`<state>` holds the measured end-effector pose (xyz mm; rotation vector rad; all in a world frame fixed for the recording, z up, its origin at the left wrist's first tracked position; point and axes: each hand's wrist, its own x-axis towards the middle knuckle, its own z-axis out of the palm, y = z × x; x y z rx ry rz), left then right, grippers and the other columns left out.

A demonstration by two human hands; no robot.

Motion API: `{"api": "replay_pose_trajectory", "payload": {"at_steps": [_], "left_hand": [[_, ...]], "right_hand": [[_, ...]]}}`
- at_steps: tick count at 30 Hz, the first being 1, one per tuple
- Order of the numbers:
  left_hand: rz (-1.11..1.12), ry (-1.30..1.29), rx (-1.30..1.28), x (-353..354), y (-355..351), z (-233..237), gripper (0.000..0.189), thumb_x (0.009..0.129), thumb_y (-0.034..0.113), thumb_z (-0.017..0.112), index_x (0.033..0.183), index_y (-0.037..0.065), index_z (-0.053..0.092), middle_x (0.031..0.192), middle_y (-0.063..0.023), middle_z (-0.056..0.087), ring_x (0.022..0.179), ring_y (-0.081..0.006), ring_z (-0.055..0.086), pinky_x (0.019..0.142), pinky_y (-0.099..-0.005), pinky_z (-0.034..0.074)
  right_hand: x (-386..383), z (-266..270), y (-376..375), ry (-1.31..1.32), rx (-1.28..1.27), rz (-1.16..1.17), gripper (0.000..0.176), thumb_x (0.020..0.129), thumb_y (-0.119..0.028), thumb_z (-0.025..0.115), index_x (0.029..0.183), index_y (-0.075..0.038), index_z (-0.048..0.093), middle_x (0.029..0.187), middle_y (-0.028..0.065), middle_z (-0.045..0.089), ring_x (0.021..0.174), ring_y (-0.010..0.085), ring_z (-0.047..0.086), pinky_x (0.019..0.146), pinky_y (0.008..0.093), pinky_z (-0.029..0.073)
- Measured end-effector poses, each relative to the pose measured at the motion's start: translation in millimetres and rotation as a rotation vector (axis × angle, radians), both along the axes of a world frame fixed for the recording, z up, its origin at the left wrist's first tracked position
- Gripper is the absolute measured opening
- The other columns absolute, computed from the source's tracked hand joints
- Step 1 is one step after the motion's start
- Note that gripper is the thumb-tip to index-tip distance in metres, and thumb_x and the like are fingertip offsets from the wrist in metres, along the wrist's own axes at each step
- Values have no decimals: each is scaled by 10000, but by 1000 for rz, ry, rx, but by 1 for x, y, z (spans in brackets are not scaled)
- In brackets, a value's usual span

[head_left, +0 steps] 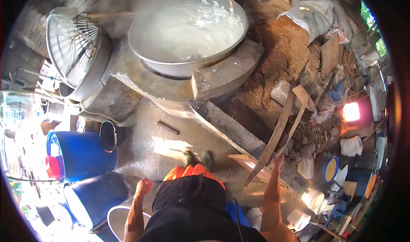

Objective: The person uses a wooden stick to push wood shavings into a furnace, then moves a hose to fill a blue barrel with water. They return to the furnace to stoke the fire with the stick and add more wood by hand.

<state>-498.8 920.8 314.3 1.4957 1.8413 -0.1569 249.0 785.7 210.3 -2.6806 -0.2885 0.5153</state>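
My right hand (277, 161) reaches out over the low wall on the right, its fingers closed around the lower end of a thin wooden stick (294, 129). Beside the stick, a longer wooden plank (273, 141) slants across the wall. A flat board (245, 160) lies just left of this hand. My left hand (144, 186) is held low at my left side with its fingers curled in, nothing showing in it. Nearest to that hand are a pale round tub (113, 220) and a blue barrel (96, 199).
Ahead, a large metal pan (143, 58) of steaming whitish liquid sits on a concrete stove (171, 88). Sawdust (279, 45) is heaped to its right. Another blue barrel (85, 154) and a black bucket (112, 136) stand left. A short bar (168, 127) lies on the floor.
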Motion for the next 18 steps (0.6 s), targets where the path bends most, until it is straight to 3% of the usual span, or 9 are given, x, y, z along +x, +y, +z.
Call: {"api": "replay_pose_trajectory", "payload": {"at_steps": [3, 4, 5, 7, 8, 10, 12, 14, 18], "left_hand": [[56, 39, -21, 13, 0, 8, 221, 759, 326, 708, 859, 130, 710, 849, -174, 685, 839, -305, 673, 737, -408, 519], [41, 67, -21, 13, -4, 6, 240, 773, 354, 689, 842, 126, 713, 848, -182, 680, 831, -318, 670, 728, -421, 517], [28, 95, -21, 14, -9, 3, 268, 786, 382, 669, 825, 122, 715, 846, -189, 675, 823, -331, 667, 719, -433, 515], [54, 128, -62, 14, -17, -12, 312, 801, 418, 641, 830, 116, 716, 860, -195, 671, 841, -337, 661, 733, -434, 512], [56, 164, -108, 14, -22, -14, 359, 815, 453, 613, 836, 110, 717, 874, -201, 667, 858, -344, 655, 746, -434, 508], [60, 147, -130, 25, -27, -18, 392, 825, 478, 587, 877, 112, 718, 892, -197, 670, 883, -341, 653, 769, -429, 505], [188, -58, -194, 46, -23, 6, 406, 835, 468, 587, 986, 113, 712, 931, -161, 689, 919, -290, 662, 819, -388, 497], [193, -161, -231, 41, -30, -10, 402, 829, 455, 605, 1005, 109, 708, 919, -139, 697, 902, -260, 664, 813, -372, 497], [219, -244, -191, 18, -40, -24, 297, 762, 338, 690, 941, 102, 718, 867, -86, 706, 828, -162, 653, 759, -333, 494]], "right_hand": [[-30, 67, 41, -253, -20, -160, 509, 784, -120, 571, 1287, -130, 489, 1130, 182, 587, 1109, 375, 525, 977, 442, 393], [-12, 36, 19, -573, 22, 372, 411, 801, -114, 543, 1212, -130, 553, 1126, 160, 592, 1079, 369, 529, 981, 438, 384], [-16, 47, 31, -577, 31, 391, 411, 801, -114, 543, 1212, -130, 553, 1126, 160, 592, 1079, 369, 529, 981, 438, 384], [-35, 70, 51, -407, 276, 413, 293, 797, -100, 566, 1086, -105, 610, 998, 131, 624, 936, 322, 577, 917, 407, 437], [-49, 68, 68, -466, 499, 440, 163, 820, -119, 603, 976, -80, 631, 834, 108, 619, 743, 259, 590, 771, 366, 498], [-90, 88, 95, -83, 465, 379, 200, 816, -146, 636, 1002, -73, 622, 855, 100, 642, 735, 237, 615, 680, 345, 497], [-136, 103, 127, -20, 431, 504, 153, 855, -200, 640, 921, -62, 639, 797, 121, 629, 640, 209, 596, 612, 322, 502], [-184, 111, 150, -35, 585, 759, 149, 843, -173, 639, 934, -55, 641, 803, 130, 632, 680, 233, 614, 639, 334, 506], [-251, 106, 166, 123, 374, 1050, 162, 777, -113, 665, 935, -78, 656, 819, 119, 646, 745, 261, 628, 681, 365, 502]]}}
